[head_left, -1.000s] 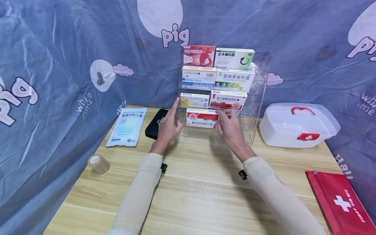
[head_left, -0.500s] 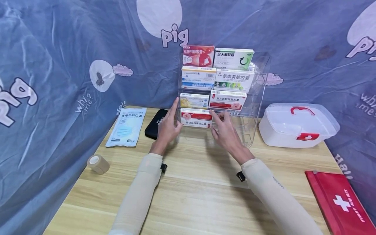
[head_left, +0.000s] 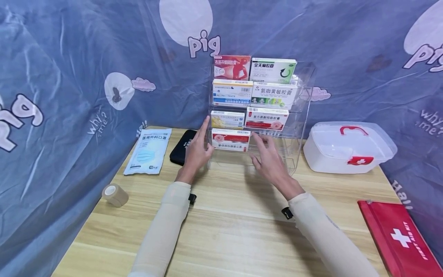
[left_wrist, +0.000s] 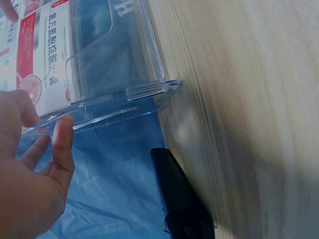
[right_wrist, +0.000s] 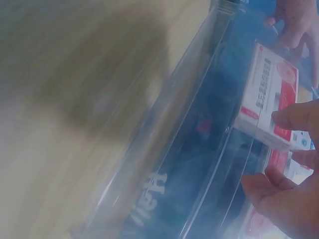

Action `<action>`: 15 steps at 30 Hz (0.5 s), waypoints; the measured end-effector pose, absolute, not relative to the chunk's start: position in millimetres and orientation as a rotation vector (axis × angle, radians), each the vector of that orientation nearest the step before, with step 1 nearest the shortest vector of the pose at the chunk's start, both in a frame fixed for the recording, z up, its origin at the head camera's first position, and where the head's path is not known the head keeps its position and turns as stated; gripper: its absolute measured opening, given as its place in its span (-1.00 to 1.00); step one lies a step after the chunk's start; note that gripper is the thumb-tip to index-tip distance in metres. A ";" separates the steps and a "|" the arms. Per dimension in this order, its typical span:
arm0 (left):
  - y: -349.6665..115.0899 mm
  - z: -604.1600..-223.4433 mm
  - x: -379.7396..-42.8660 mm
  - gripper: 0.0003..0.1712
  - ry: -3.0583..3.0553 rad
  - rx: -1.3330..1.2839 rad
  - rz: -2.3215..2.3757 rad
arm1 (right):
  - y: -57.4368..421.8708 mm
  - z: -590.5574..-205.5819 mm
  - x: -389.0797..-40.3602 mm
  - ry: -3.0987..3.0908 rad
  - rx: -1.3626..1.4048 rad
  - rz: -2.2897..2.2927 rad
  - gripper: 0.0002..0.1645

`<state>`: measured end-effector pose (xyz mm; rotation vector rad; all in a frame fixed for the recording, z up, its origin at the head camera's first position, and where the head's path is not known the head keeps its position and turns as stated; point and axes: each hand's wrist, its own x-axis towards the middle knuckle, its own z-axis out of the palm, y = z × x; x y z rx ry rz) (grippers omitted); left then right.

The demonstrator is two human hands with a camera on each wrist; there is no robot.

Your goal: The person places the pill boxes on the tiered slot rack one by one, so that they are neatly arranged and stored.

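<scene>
A white-and-red medicine box [head_left: 230, 141] stands at the left end of the lowest tier of a clear acrylic display rack [head_left: 302, 115], its printing upside down. My left hand [head_left: 196, 154] rests along the rack's left side with the fingers stretched upward; the left wrist view shows its fingertips at the acrylic edge. My right hand [head_left: 271, 161] is by the box's right end, index finger extended close to it, thumb apart. Whether that finger touches the box I cannot tell. A similar red-and-white box [head_left: 266, 119] sits one tier higher, beside a yellow-and-white box [head_left: 227, 120].
Upper tiers hold several more medicine boxes, among them a red one [head_left: 232, 68] and a green-and-white one [head_left: 273, 70]. Around the rack lie a mask packet [head_left: 147, 152], black case [head_left: 180, 150], tan bandage roll [head_left: 115, 195], clear first-aid bin [head_left: 349, 150] and red pouch [head_left: 401, 234].
The lowest white-and-red box has slid left to the rack's left side, my right hand moving with it. Since then, the right fingers have spread and drawn slightly off. My left hand has stayed put.
</scene>
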<state>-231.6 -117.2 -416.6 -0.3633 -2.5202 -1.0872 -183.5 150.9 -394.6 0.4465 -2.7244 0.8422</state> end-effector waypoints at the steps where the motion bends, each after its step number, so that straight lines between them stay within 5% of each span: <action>1: -117.4 -416.7 -231.9 0.23 -2.519 -0.365 -1.087 | 153.9 -394.7 -182.0 -2.725 0.439 0.846 -0.05; 15: -125.2 -412.6 -229.3 0.20 -2.578 -0.364 -1.037 | 228.1 -382.8 -155.8 -2.507 0.357 0.795 -0.25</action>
